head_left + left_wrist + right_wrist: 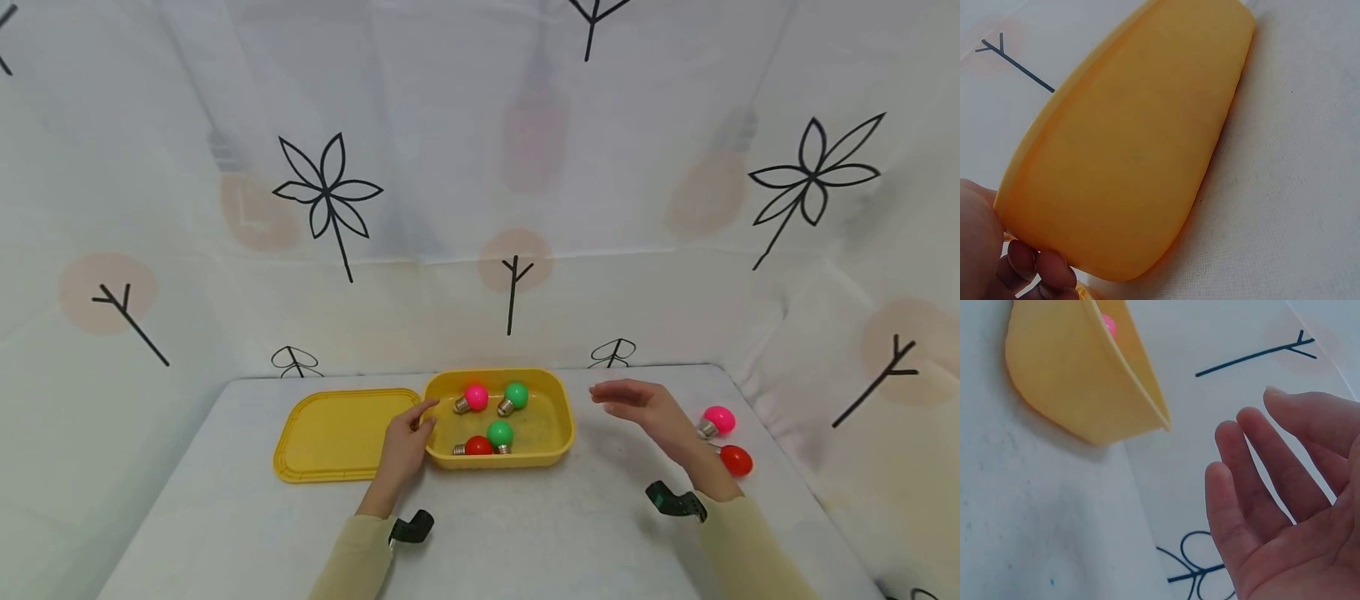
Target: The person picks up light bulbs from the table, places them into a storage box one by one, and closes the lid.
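Note:
A yellow plastic bin (517, 461) stands on the table with several small light bulbs inside: a pink bulb (476, 397), two green ones and a red bulb (477, 446). My left hand (403, 450) grips the bin's left end, thumb at the rim and fingertips against the outer wall in the left wrist view. To the right of the bin, my right hand (660, 421) hovers with nothing in it, its fingers relaxed and slightly bent. The right wrist view shows its palm (1297, 550) apart from the bin.
Flat on the table left of the bin lies a yellow lid-like tray (341, 437), partly behind the left hand. A loose pink bulb (720, 419) and a loose red bulb (737, 460) lie near the table's right edge, beside the right wrist. Patterned cloth hangs behind.

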Demonstrator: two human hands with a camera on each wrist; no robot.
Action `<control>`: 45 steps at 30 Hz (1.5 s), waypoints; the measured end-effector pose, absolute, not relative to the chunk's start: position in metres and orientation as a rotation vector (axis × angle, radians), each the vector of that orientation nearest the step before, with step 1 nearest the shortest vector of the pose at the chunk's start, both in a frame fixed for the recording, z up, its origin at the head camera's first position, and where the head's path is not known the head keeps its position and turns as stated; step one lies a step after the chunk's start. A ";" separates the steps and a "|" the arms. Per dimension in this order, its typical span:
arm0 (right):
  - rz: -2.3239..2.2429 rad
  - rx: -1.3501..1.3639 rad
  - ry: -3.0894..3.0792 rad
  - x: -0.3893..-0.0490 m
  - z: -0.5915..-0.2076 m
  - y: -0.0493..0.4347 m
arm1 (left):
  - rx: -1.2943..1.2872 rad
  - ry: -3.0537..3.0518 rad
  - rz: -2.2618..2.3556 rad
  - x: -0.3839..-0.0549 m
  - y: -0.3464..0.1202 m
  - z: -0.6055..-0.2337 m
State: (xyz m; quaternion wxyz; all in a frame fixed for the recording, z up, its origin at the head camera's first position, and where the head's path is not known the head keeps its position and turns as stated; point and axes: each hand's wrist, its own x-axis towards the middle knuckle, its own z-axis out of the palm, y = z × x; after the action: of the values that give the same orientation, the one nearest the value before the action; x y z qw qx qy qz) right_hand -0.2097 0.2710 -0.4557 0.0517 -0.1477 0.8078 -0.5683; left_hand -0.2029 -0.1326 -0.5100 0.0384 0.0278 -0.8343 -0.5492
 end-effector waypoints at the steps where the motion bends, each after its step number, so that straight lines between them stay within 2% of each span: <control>1: -1.726 -0.442 2.464 -0.208 -0.456 0.274 | 0.084 -2.557 -1.686 -0.203 -0.133 -0.510; 20: -1.657 -0.267 2.709 -0.161 -0.463 0.333 | 0.094 -2.568 -1.672 -0.202 -0.133 -0.510; 45: -1.359 0.242 2.881 -0.131 -0.470 0.392 | 0.142 -2.567 -1.615 -0.201 -0.127 -0.509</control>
State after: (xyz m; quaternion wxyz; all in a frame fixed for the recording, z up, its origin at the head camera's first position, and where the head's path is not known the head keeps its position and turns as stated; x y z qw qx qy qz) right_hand -0.1311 0.3919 -0.4697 -0.0264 0.0757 0.9016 -0.4251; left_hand -0.2008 -0.1273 -0.5088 0.0528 0.0466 -0.8443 -0.5312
